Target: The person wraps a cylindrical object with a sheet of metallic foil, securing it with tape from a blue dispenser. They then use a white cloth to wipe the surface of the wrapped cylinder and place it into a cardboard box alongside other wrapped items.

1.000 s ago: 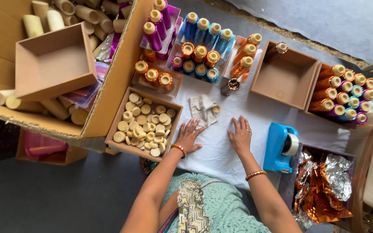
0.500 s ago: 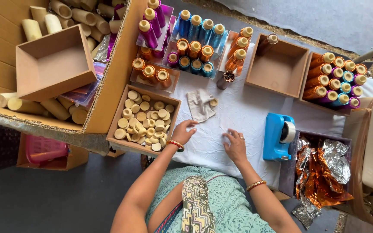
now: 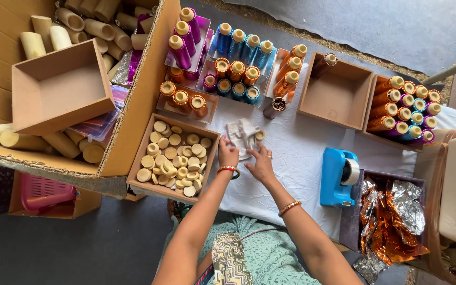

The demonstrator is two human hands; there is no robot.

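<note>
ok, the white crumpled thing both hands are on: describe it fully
The white cloth looks like a small soft rag, creased and bunched into folds, not flat. It lies on the white table cover, just right of the tray of round beige caps. The left hand and right hand both touch its near edge. A small beige cap sits at its right side.

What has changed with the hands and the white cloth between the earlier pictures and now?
Both hands moved forward off the bare sheet: the left hand and right hand now touch the crumpled white cloth, which they were short of earlier. Whether either grips it cannot be told. The box of wooden discs, the blue tape dispenser and the wrapped spools stayed in place.
</note>
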